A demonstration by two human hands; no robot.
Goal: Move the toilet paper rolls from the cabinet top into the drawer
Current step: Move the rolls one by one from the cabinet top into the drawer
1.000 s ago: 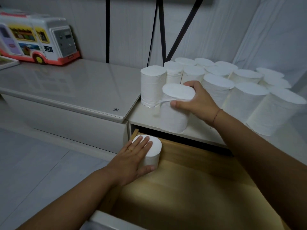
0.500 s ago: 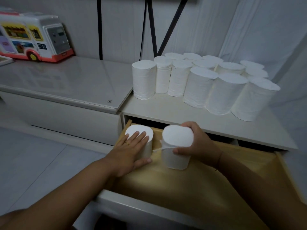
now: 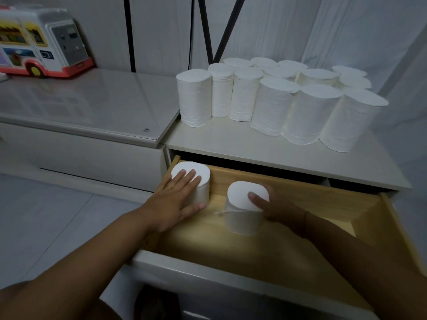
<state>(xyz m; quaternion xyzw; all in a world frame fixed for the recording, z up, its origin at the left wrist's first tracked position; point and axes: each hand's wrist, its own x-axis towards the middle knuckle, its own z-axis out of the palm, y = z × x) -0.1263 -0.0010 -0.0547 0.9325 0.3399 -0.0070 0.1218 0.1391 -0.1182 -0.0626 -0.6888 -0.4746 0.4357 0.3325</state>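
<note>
Head view: left grip [image 3: 178, 199] flat atop one roll [image 3: 198, 173], right grip [image 3: 279, 209] clamped round second roll [image 3: 242, 224]

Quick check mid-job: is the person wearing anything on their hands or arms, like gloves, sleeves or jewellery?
No gloves or sleeves are in view. The left hand has a thin gold-coloured ring on one finger. The right hand has what looks like a thin dark band at the wrist, though it is dim here.

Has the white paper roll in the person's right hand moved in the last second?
Yes. The white toilet paper roll gripped by the right hand went down from the pale cabinet top into the open wooden drawer.
</note>
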